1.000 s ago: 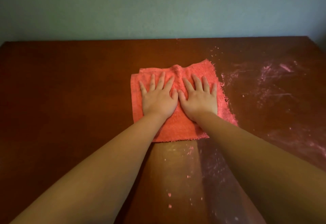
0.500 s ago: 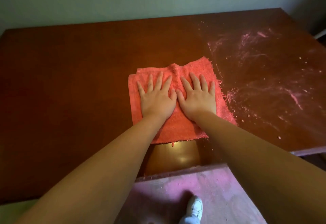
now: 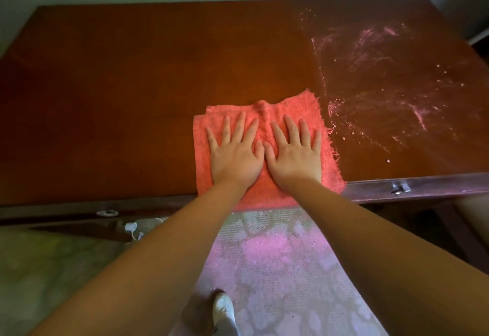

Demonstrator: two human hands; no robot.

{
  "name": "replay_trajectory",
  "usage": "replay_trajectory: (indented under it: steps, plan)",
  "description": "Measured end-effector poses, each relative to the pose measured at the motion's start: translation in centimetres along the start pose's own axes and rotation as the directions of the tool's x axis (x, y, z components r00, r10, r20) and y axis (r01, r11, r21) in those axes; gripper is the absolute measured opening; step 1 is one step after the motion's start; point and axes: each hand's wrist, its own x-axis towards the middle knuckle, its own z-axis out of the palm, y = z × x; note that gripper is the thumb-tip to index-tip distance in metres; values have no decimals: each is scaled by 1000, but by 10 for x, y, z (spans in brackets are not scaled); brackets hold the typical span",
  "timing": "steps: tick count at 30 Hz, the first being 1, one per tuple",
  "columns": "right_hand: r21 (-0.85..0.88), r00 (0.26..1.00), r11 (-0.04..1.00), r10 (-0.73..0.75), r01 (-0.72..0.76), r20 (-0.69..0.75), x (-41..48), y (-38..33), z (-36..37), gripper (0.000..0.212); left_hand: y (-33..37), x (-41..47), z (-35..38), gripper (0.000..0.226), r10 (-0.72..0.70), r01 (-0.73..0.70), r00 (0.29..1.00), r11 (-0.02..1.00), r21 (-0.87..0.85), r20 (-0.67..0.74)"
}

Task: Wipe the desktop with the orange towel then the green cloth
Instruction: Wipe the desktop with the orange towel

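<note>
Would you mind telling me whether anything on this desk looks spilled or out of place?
Yes: pale pink powder is smeared and speckled across the desktop's right side, beside the orange towel; more dusts the floor below.

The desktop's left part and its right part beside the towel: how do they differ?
The left part of the desktop looks clean, plain brown; the right part of the desktop carries pinkish powder smears and crumbs. The orange towel, under the left hand and right hand, lies between them. Both are the same wood.

head camera looks steeply down, close over desktop [image 3: 158, 84].
</note>
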Motion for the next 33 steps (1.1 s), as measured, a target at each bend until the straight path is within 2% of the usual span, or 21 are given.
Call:
replay_trajectory:
  steps: [5,10,12,17,23,27,33]
  plan:
    - [-51,999,998,-26,28,32,-42,2,2,58,4,-46,6,67,0,0,999,1000,0,-54]
    - [-55,997,998,-27,31,69,-65,0,3,65,4,-72,7,60,-26,24,995,1000,-20,-97]
    - [-41,995,999,-28,32,99,-67,-1,0,60,3,-76,3,60,-39,40,998,999,10,-51]
    - [23,993,1000,-16,14,113,-56,-9,-10,61,-8,-65,-7,56,-123,122,992,992,23,42]
    - [-39,988,997,-53,60,148,-30,-53,-1,63,-72,-36,-26,55,-114,114,986,993,14,118]
    - [-45,984,990,-130,136,124,-19,-82,7,62,-108,-39,-25,58,-173,171,984,984,56,48]
    - [-40,973,978,-198,204,118,-16,-76,7,61,-97,-43,-16,59,-249,249,968,965,86,-14]
